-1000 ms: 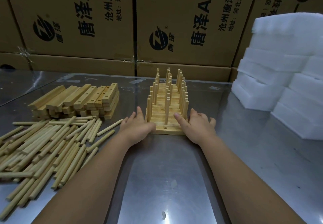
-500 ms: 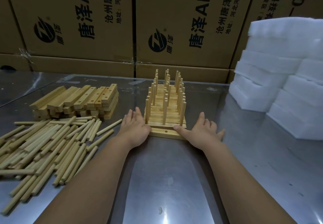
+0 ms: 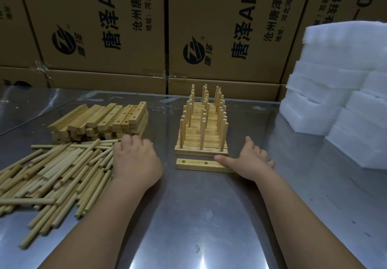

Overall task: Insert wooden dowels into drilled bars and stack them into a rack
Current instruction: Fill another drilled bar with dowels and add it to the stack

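Wooden dowels are standing upright in three rows along the rack [image 3: 202, 143], which is sitting at the middle of the steel table [image 3: 209, 216]. One loose drilled bar [image 3: 196, 165] is lying flat just near of the rack, parallel to its near edge and slightly apart from it, with two empty holes showing. The right hand [image 3: 251, 161] is resting palm down at the bar's right end, fingers spread on the steel, thumb lying straight across that end. The left hand [image 3: 136, 161] is hovering over the right edge of the dowel pile [image 3: 58, 170], fingers curled down; whether they are pinching a dowel I cannot tell. Beyond it the stack of bars [image 3: 100, 122] is waiting. Cardboard boxes [image 3: 209, 27] are lining the far side, and white foam blocks [image 3: 345, 90] are piled at right.
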